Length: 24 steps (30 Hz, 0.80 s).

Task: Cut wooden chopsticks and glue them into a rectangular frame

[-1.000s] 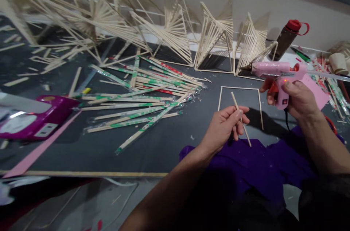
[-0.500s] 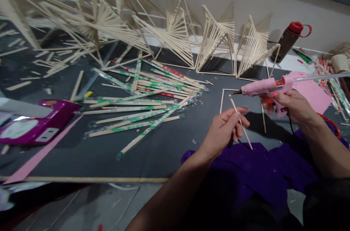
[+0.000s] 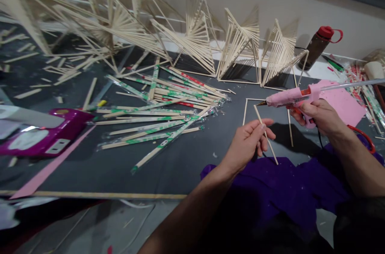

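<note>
Between thumb and fingers, my left hand (image 3: 251,138) pinches a thin wooden stick (image 3: 272,152), tilted with its upper end toward the left. My right hand (image 3: 315,115) is wrapped round the handle of a pink glue gun (image 3: 285,97) with a clear glue stick at its back. The gun's metal nozzle is close to the stick's upper end; whether they touch is hard to tell. Behind my left hand a frame of thin sticks (image 3: 245,111) lies on the dark table (image 3: 180,170), partly hidden by the hands and gun.
Twisted stick structures (image 3: 240,45) line the wall. Wrapped chopsticks (image 3: 168,125) lie mid-table, with a purple device (image 3: 51,134) at left. A bottle with a red lid (image 3: 317,47), pink sheet (image 3: 349,103) and red-handled tool (image 3: 365,138) are at right. Purple cloth (image 3: 270,182) lies at the front edge.
The view has shifted slightly, so things at the left appear farther right. Both hands keep their holds; the nozzle and stick remain close together.
</note>
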Motion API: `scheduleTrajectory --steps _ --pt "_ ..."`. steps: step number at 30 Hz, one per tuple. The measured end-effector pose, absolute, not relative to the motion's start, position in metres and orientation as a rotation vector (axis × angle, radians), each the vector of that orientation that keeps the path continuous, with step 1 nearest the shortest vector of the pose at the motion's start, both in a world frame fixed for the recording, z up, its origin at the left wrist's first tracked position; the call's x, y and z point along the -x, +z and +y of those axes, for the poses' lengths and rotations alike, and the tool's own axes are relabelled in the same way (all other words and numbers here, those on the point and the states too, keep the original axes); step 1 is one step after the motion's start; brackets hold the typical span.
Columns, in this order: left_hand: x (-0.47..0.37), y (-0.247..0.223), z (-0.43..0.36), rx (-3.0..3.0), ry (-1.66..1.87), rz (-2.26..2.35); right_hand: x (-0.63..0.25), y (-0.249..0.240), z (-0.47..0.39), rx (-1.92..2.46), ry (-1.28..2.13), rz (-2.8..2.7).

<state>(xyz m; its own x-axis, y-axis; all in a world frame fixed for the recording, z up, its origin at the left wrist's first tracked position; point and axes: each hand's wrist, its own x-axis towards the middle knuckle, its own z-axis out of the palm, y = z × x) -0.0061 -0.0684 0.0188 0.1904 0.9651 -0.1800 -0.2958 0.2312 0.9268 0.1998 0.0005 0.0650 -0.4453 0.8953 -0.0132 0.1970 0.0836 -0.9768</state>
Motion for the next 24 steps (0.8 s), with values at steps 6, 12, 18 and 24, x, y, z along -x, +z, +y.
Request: scheduleTrajectory --steps 6,12,18,24 --pt "0.0061 0.0178 -0.0683 -0.891 1.065 0.942 -0.2013 0.0659 -0.0003 1.107 1.337 -1.818" --pt "0.0057 0.0191 -0.068 -0.88 1.072 0.948 -0.2024 0.0647 -0.001 1.153 1.31 -1.842" --pt "0.0058 0.0195 -0.0675 -0.887 1.061 0.955 -0.2006 0.0651 -0.0007 1.133 1.326 -1.848" --pt "0.0057 0.0199 -0.0674 -0.873 1.054 0.959 -0.1962 0.0679 -0.0019 1.14 1.324 -1.878"
